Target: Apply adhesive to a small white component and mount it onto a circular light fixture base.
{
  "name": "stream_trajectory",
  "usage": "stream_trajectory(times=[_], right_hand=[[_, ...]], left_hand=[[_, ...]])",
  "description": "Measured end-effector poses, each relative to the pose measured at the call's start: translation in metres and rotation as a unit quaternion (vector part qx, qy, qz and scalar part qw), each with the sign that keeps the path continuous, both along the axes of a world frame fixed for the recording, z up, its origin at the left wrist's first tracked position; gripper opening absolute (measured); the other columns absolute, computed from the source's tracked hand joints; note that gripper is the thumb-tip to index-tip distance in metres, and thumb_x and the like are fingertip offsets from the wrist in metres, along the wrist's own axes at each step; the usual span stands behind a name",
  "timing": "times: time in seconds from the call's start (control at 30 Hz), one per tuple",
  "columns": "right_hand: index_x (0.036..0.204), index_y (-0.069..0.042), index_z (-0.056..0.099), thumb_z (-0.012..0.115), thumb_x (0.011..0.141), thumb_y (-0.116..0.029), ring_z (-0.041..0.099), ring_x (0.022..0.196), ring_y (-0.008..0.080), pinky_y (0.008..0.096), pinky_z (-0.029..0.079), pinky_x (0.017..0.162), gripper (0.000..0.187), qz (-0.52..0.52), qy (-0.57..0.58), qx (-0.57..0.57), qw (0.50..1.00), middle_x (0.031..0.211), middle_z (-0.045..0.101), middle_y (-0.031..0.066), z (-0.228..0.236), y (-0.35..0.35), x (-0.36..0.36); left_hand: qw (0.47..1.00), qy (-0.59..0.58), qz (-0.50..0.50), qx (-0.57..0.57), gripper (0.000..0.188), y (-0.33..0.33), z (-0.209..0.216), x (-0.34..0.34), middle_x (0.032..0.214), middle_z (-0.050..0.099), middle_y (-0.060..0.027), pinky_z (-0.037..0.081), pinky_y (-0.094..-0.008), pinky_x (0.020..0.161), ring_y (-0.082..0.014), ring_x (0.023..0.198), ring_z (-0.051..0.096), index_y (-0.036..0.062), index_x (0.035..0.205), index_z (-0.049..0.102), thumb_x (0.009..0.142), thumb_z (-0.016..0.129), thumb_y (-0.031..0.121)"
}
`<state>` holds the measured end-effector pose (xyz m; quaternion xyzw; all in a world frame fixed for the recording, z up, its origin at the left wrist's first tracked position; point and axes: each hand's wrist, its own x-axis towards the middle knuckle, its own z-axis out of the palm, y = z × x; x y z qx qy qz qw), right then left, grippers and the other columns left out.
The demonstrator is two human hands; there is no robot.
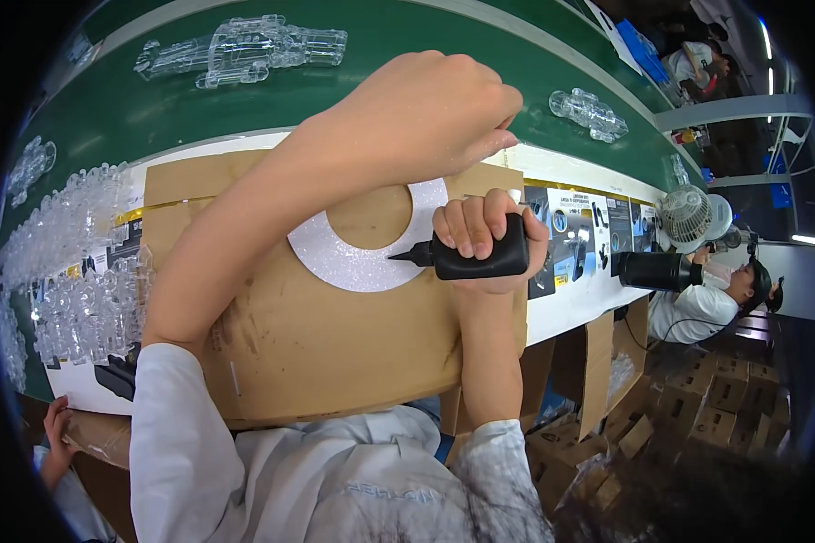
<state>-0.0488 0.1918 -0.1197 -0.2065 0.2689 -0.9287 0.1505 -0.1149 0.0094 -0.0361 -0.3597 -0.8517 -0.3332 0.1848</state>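
Observation:
My right hand (491, 240) is wrapped round a black squeeze bottle (484, 258) with a pointed nozzle. The bottle lies sideways, its tip pointing left over a white glittery ring (358, 264). That flat ring rests on a brown cardboard sheet (353, 353) in front of me. My left hand (448, 109) reaches across above the ring's far side, with its fingers curled in. Whatever those fingers hold, if anything, is hidden. My left forearm covers part of the ring and the cardboard.
Clear plastic parts (91, 299) are piled at the left. More clear parts (254, 50) lie on the green bench (407, 36). At right are printed sheets (575, 235), a fan (686, 217), a black cylinder (652, 271) and a co-worker (706, 303). Cardboard boxes (697, 425) stand lower right; another person's hand (57, 430) shows lower left.

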Motion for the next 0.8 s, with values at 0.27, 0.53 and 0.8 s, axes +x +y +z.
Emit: stream_trajectory(times=[0.27, 0.53, 0.8], right_hand=[[0.073, -0.014, 0.046, 0.038, 0.095, -0.042, 0.045, 0.057, 0.0157, 0.0329, 0.036, 0.064, 0.037, -0.024, -0.011, 0.007, 1.000, 0.058, 0.050, 0.0001, -0.0010, -0.0004, 0.0019], [0.072, -0.014, 0.045, 0.038, 0.094, -0.042, 0.044, 0.056, 0.0154, 0.0322, 0.036, 0.063, 0.036, -0.027, -0.007, 0.016, 0.999, 0.057, 0.050, 0.0000, 0.0000, -0.0014, 0.0022], [0.071, -0.014, 0.045, 0.038, 0.094, -0.041, 0.044, 0.055, 0.0153, 0.0321, 0.035, 0.061, 0.036, -0.036, -0.013, 0.032, 0.999, 0.055, 0.050, 0.0001, 0.0021, -0.0010, 0.0023]], left_hand=[[1.000, -0.021, 0.005, -0.017, 0.023, -0.0007, 0.0065, 0.0031, 0.077, 0.067, -0.0147, 0.055, -0.0442, 0.069, -0.0349, 0.076, 0.068, 0.0017, 0.083, 0.068, 0.090, 0.068, 0.023], [1.000, 0.002, 0.005, -0.004, 0.020, -0.0017, 0.0012, 0.0018, 0.075, 0.063, -0.0107, 0.047, -0.0406, 0.061, -0.0298, 0.067, 0.061, 0.0024, 0.082, 0.062, 0.089, 0.070, 0.019], [1.000, 0.001, 0.010, -0.011, 0.020, -0.0023, 0.0022, 0.0017, 0.074, 0.063, -0.0108, 0.047, -0.0408, 0.061, -0.0301, 0.067, 0.062, 0.0021, 0.082, 0.062, 0.088, 0.071, 0.019]])
